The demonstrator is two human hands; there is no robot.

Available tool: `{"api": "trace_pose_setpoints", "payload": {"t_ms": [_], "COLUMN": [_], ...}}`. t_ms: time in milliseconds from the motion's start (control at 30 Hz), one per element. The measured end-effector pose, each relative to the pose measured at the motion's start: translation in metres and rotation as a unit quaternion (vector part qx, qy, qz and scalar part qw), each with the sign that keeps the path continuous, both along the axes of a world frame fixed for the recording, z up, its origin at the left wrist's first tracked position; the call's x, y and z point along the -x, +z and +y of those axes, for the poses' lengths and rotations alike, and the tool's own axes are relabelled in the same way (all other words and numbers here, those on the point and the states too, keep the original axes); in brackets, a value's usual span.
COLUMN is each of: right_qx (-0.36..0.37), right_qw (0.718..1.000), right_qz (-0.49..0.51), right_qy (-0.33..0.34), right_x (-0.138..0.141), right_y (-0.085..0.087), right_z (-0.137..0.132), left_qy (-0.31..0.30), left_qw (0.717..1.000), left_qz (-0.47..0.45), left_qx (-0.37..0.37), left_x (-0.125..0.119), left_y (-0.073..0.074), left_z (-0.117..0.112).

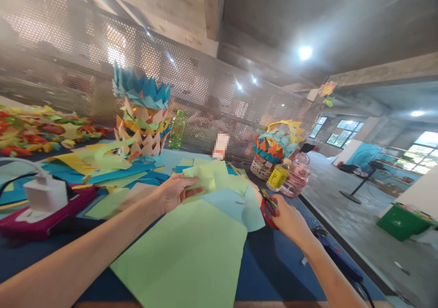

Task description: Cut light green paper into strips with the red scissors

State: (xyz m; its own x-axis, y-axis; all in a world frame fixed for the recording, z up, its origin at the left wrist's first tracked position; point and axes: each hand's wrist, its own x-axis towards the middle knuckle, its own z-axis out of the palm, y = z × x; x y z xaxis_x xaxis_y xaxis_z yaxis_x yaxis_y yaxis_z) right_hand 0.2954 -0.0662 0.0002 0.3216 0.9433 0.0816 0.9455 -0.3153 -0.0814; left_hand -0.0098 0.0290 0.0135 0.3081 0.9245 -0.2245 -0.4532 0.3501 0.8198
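Observation:
My left hand (179, 192) is closed on a piece of light green paper (219, 175), thumb on top and fingers beneath. In my right hand (284, 214) is a pair of scissors (268, 210) with red handles, just right of the paper's edge. Whether the blades are apart I cannot make out. Below the held piece lies a large light green sheet (191, 253). A pale blue sheet (232, 205) with a curved edge lies partly over it.
Stacked paper crowns (142, 130) stand at the back left beside a green bottle (177, 130). Coloured scraps (51, 130) heap up at far left. A power strip (68, 210) with a white charger lies near my left arm. Bottles (278, 175) and a paper-trimmed basket (262, 166) stand at right.

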Motion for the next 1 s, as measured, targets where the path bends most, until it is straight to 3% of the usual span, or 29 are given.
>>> {"api": "trace_pose_setpoints", "payload": {"t_ms": [233, 400, 500, 600, 667, 767, 900, 1000], "right_qx": [-0.025, 0.034, 0.055, 0.031, -0.033, -0.137, -0.116, -0.078], "right_qw": [0.999, 0.989, 0.982, 0.983, 0.990, 0.984, 0.911, 0.848], "right_qz": [-0.024, -0.125, -0.134, -0.114, -0.064, 0.113, 0.353, 0.485], "right_qy": [0.037, -0.067, -0.120, -0.144, -0.124, -0.001, 0.178, 0.200], "right_x": [0.025, 0.007, -0.015, -0.030, -0.030, -0.012, 0.041, 0.085], "right_y": [0.021, 0.026, 0.024, 0.021, 0.018, 0.012, 0.004, 0.000], "right_z": [-0.004, -0.004, -0.004, -0.003, 0.001, 0.008, 0.016, 0.023], "left_qy": [0.019, 0.025, 0.024, 0.022, 0.025, 0.029, 0.048, 0.055], "left_qw": [0.999, 0.999, 0.999, 0.999, 1.000, 0.999, 0.998, 0.997], "left_qz": [-0.026, -0.017, -0.023, -0.023, -0.017, -0.017, -0.038, -0.046], "left_qx": [-0.012, -0.008, -0.015, -0.013, -0.004, 0.002, -0.002, -0.005], "left_x": [0.005, 0.006, 0.006, 0.005, 0.005, 0.005, 0.007, 0.008], "left_y": [0.008, 0.009, 0.008, 0.007, 0.006, 0.004, 0.004, 0.006], "left_z": [0.002, 0.003, 0.004, 0.005, 0.005, 0.006, 0.007, 0.006]}}
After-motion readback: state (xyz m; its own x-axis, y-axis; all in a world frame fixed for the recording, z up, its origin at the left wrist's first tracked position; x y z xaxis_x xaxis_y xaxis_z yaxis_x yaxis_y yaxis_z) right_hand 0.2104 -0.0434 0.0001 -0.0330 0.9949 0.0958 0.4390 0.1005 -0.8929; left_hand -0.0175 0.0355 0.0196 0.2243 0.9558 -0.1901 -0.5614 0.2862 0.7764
